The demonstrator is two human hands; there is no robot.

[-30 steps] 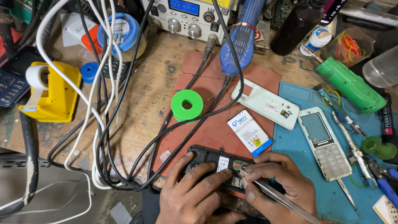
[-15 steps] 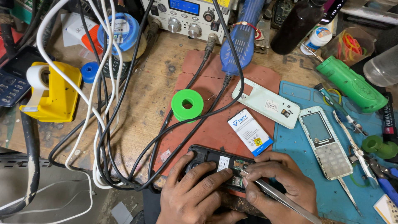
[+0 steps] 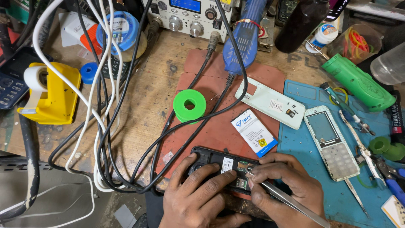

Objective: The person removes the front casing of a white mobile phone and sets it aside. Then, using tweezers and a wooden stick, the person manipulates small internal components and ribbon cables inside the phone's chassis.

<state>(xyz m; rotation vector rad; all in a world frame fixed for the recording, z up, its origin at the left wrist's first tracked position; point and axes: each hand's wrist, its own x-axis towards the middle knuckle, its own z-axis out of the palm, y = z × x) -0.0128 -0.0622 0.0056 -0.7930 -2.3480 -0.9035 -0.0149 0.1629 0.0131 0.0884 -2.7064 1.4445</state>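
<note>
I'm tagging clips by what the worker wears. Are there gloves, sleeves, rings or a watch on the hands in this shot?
Both the left hand and the right hand are bare: no gloves, and no rings show on the fingers in view. No sleeve or cuff reaches the visible wrists, and no watch or band appears, though the frame's bottom edge cuts the forearms off. The nails are short.
</note>
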